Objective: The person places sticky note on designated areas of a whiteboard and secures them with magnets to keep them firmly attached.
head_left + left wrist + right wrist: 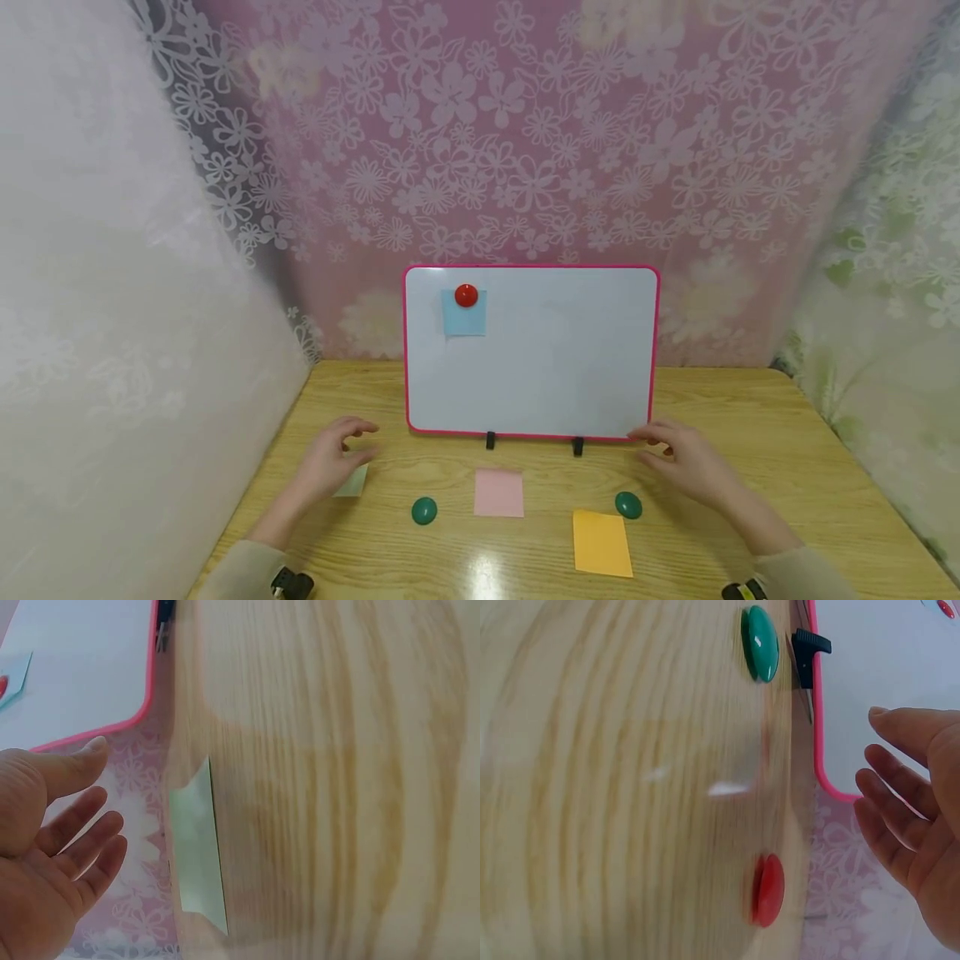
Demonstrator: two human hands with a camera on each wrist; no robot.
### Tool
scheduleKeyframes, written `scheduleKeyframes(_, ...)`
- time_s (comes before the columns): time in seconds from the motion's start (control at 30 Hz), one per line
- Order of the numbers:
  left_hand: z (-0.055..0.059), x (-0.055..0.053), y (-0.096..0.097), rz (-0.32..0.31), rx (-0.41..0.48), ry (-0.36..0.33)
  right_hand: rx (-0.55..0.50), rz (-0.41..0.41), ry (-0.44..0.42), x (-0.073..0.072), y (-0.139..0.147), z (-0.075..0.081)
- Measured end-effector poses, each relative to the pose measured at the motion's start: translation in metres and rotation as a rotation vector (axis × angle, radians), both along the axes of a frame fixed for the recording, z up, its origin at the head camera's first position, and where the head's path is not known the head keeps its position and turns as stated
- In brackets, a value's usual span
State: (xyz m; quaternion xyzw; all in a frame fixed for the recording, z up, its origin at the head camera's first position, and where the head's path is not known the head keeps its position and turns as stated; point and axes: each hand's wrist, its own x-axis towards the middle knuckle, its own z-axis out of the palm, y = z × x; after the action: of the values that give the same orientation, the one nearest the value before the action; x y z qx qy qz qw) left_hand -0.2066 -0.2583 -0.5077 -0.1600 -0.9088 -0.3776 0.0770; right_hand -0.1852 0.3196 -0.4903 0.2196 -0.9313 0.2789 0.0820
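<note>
A whiteboard (540,375) with a pink frame stands upright on the table. On its upper left a red round magnet (467,295) sits over a blue sticky note (465,321). My left hand (330,458) hovers, fingers relaxed and holding nothing, above a pale green sticky note (199,847) that it partly covers in the head view. Near the board's lower right corner is my right hand (690,462), fingers loosely bent around nothing. Another red magnet (770,891) lies on the table, hidden in the head view. A green magnet (628,505) lies just below the right hand.
Two black feet (491,440) support the board. A pink sticky note (498,492) lies in front, with a second green magnet (424,511) to its left and an orange sticky note (602,543) to its right. Flowered curtains (525,167) close off the back and sides.
</note>
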Motion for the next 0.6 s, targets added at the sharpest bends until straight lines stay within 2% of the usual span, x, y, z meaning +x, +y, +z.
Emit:
scheduleKeyframes(0.2, -0.001, 0.002, -0.013, 0.02, -0.058, -0.016, 0.008, -0.006, -0.039, 0.007, 0.017, -0.003)
scheduleKeyframes(0.33, -0.002, 0.001, -0.022, 0.023, -0.085, -0.057, 0.027, -0.01, -0.086, 0.01, 0.029, -0.009)
scheduleKeyframes(0.47, -0.002, 0.001, -0.03, 0.009, -0.123, -0.085, 0.047, -0.011, -0.16, 0.012, 0.039, -0.014)
scheduleKeyframes(0.6, -0.001, 0.0, -0.036, -0.016, -0.165, -0.087, 0.086, -0.026, -0.194, 0.014, 0.048, -0.016)
